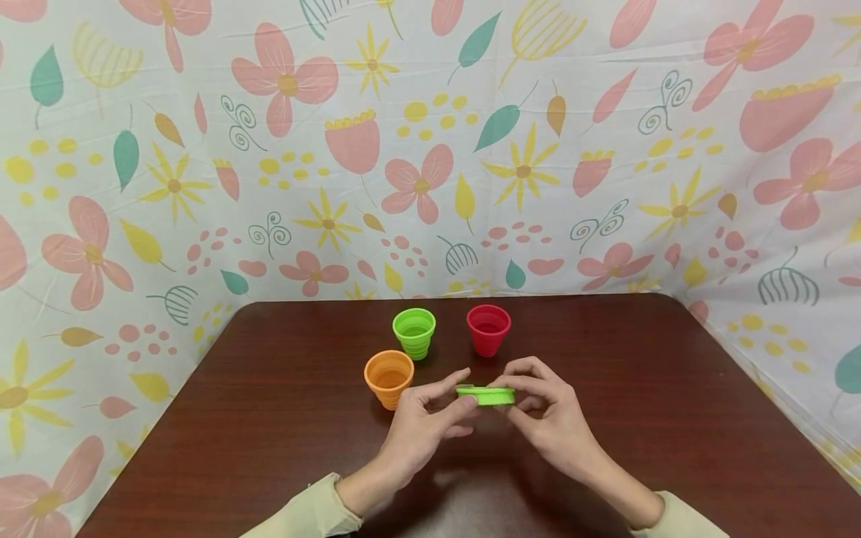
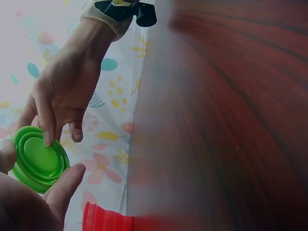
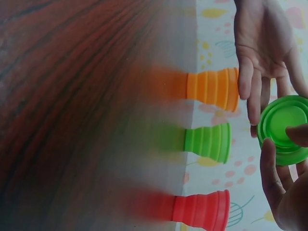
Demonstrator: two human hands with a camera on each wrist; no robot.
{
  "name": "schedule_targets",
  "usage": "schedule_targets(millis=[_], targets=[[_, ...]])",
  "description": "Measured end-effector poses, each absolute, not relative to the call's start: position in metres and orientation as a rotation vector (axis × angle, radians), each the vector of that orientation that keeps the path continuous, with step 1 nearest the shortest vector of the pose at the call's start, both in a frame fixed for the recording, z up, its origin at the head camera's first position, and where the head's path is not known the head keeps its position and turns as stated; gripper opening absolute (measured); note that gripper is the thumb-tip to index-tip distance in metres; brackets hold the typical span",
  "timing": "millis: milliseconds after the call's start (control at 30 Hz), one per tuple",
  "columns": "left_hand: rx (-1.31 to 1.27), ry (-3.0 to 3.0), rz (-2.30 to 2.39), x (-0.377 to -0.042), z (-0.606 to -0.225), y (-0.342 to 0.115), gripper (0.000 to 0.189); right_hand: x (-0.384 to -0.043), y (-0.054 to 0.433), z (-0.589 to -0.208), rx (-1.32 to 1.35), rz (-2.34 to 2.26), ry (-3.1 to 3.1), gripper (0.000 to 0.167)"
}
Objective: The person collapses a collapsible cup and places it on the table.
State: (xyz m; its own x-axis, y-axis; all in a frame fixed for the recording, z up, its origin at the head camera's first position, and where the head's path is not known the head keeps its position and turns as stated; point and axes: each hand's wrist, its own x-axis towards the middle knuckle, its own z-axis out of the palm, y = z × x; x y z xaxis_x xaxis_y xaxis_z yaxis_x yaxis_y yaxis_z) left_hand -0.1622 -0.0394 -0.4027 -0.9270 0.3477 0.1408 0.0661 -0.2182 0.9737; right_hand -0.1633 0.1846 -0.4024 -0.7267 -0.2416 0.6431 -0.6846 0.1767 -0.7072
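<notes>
A bright green collapsible cup (image 1: 495,396), folded into a flat ringed disc, is held above the table between both hands. My left hand (image 1: 420,430) pinches its left edge, thumb in front and forefinger raised near the rim. On the other side, my right hand (image 1: 553,418) grips the disc with fingers above and thumb below. The wrist views show the disc's round face, with concentric rings (image 2: 41,154). Three expanded cups stand beyond the hands: an orange cup (image 1: 389,377) nearest my left hand, a green cup (image 1: 414,332) behind it, and a red cup (image 1: 488,329) to the right.
The cups stand on a dark brown wooden table (image 1: 646,388) with rounded far corners. A white cloth (image 1: 430,246) printed with flowers and leaves hangs behind the table and along its sides.
</notes>
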Motion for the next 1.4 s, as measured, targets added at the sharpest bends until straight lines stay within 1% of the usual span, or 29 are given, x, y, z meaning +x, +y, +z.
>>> schedule_targets(millis=[267, 467, 567, 633, 733, 800, 867, 933, 1133, 1400], targets=[[0.494, 1.812, 2.273, -0.163, -0.405, -0.037, 0.057, -0.166, 0.185, -0.405, 0.904, 1.598, -2.035, 0.049], [0.471, 1.975, 2.245, -0.164, -0.405, -0.036, 0.060, -0.165, 0.186, -0.404, 0.908, 1.573, -2.060, 0.043], [0.449, 1.996, 2.258, -0.164, -0.404, -0.037, 0.059, -0.166, 0.186, -0.403, 0.907, 1.545, -2.084, 0.042], [0.450, 2.006, 2.263, -0.164, -0.404, -0.037, 0.057, -0.167, 0.188, -0.403, 0.889, 1.556, -2.125, 0.047], [0.460, 2.018, 2.266, -0.163, -0.404, -0.037, 0.056, -0.168, 0.191, -0.401, 0.849, 1.628, -2.212, 0.063], [0.469, 1.994, 2.281, -0.163, -0.404, -0.037, 0.057, -0.168, 0.193, -0.400, 0.830, 1.706, -2.269, 0.072], [0.470, 1.978, 2.294, -0.163, -0.404, -0.037, 0.059, -0.168, 0.194, -0.398, 0.816, 1.796, -2.318, 0.078], [0.467, 1.965, 2.302, -0.163, -0.405, -0.037, 0.061, -0.168, 0.195, -0.397, 0.795, 1.888, -2.354, 0.080], [0.483, 1.973, 2.303, -0.163, -0.406, -0.038, 0.063, -0.168, 0.196, -0.394, 0.687, 2.107, -2.379, 0.076], [0.545, 1.963, 2.298, -0.163, -0.406, -0.037, 0.066, -0.169, 0.198, -0.392, 0.681, 2.033, -2.410, 0.074]])
